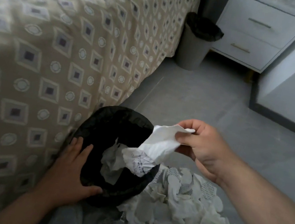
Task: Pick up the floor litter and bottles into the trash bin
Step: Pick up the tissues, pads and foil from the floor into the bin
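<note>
Right of centre, the right hand [201,149] pinches the top edge of a crumpled white paper [158,145] between its thumb and curled fingers. The sheet hangs down and to the left, and its printed lower end is over the near rim of the trash bin [119,112]. At lower left, the left hand [71,167] lies flat against the bin's black-lined rim. Its fingers are spread and its thumb runs along the near edge; it steadies the bin and grasps nothing. White scraps [110,162] already lie inside.

Just beside the bin, at lower right, a litter pile [183,217] of white tissues and pads covers the floor [203,106]. No bottles show. The patterned bed [54,56] fills the left of the frame, close against the bin. A second bin [191,46] stands at upper centre beside a white drawer unit [255,32].

The step in hand appears to be dropping this sheet. Its lower end straddles the rim, so the next move likely calls for carrying it further over the mouth before letting go, or it may slide outside. Much of the pile is still to be cleared.
</note>
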### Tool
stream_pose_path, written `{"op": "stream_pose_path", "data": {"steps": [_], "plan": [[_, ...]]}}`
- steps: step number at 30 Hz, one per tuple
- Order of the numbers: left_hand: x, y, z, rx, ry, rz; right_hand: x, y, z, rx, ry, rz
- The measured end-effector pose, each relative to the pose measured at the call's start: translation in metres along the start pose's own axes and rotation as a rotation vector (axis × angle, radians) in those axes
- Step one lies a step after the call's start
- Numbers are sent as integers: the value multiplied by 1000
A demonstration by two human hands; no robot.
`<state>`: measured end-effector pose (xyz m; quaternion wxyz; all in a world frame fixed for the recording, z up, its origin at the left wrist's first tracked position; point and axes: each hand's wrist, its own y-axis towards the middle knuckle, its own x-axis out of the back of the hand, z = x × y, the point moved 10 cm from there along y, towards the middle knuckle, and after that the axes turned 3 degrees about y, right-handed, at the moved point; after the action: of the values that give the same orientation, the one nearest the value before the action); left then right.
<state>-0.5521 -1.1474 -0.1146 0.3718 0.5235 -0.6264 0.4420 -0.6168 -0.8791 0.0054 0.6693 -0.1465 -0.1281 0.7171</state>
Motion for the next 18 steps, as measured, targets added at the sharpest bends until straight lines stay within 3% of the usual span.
{"op": "stream_pose_path", "data": {"steps": [7,11,15,18], "plan": [[1,7,5,-4,-151,-23,-68,54,-51,-39,-403,8],[-2,8,9,-11,-144,-23,-80,65,-85,-132,-434,48],[4,5,6,-9,-123,-3,-61,56,-81,-144,-569,108],[26,0,-24,-131,-112,-6,-15,32,-58,-108,-592,98]]}}
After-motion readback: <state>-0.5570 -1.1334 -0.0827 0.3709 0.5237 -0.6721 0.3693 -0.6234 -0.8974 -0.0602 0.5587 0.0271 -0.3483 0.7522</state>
